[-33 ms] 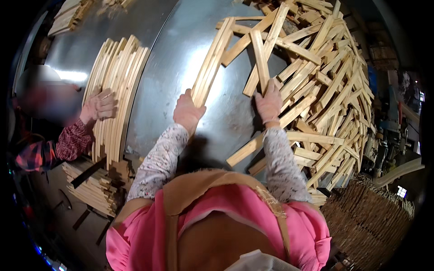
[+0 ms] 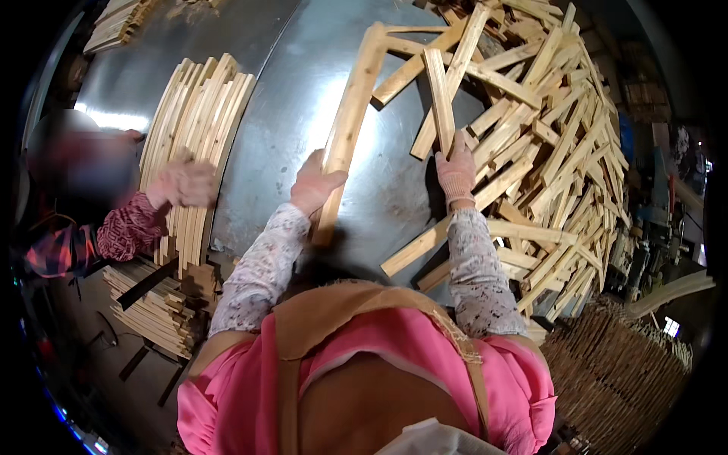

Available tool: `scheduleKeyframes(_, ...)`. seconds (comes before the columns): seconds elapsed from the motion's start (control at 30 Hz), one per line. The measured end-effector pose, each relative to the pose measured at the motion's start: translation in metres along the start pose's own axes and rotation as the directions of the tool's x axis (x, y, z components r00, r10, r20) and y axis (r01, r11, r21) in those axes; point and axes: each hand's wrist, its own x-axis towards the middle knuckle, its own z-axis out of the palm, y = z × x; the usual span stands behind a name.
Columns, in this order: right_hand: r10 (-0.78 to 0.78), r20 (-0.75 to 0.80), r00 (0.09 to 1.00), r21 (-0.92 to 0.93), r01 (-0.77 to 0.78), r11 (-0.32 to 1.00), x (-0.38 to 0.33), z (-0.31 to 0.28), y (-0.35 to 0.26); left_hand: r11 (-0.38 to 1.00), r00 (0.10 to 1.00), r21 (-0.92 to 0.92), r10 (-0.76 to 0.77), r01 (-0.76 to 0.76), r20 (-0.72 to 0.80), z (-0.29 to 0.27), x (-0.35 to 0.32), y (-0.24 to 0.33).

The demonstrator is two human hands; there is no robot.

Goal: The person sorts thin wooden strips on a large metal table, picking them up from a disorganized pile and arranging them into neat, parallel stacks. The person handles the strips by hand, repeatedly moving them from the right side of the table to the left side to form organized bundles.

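My left hand (image 2: 317, 183) is closed round the lower part of a long wooden slat (image 2: 353, 114), whose broad face is turned up; any slats beneath it are hidden. The slat slants away over the shiny metal table (image 2: 265, 144). On the right, my right hand (image 2: 457, 171) grips the near end of another wooden slat (image 2: 439, 95). That one points away from me and lies across other loose slats. Beside my right hand, the big jumbled pile of slats (image 2: 557, 171) begins.
At left, another person's blurred hand (image 2: 186, 182) is over a row of aligned slats (image 2: 199, 121). More slats are stacked below the table edge (image 2: 155, 318). Bundled brown strips (image 2: 614, 371) stand at lower right, and a further slat stack (image 2: 117, 23) lies far left.
The slats in my left hand have rolled from narrow edges up to a broad face up. My right hand has shifted slightly right. The other person's hand has moved right.
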Motion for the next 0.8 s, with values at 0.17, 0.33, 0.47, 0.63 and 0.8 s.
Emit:
scheduleKeyframes(0.17,-0.1,0.214,0.972,0.345,0.021,0.938,-0.027,0.004,-0.097,0.116,0.849,-0.898,0.294,0.424,0.438,-0.016,0.0,-0.053)
scheduleKeyframes(0.33,-0.574,0.307,0.759,0.217,0.531,0.819,-0.014,0.052,-0.147,0.551,0.996,-0.835,0.064,0.022,0.069,0.012,0.001,-0.054)
scheduleKeyframes(0.47,-0.181,-0.405,0.896,0.01,0.202,0.979,0.038,0.011,-0.103,0.092,0.91,-0.943,0.248,0.321,0.334,0.006,0.027,-0.075)
scheduleKeyframes(0.63,0.238,0.126,0.963,0.589,-0.266,0.763,0.086,0.021,-0.064,-0.075,0.859,-0.906,0.36,0.416,0.364,0.003,0.042,-0.034)
scheduleKeyframes(0.8,0.116,0.189,0.975,0.939,-0.214,0.269,0.097,0.029,-0.13,-0.006,0.9,-0.945,0.305,0.327,0.31,-0.005,0.052,-0.035)
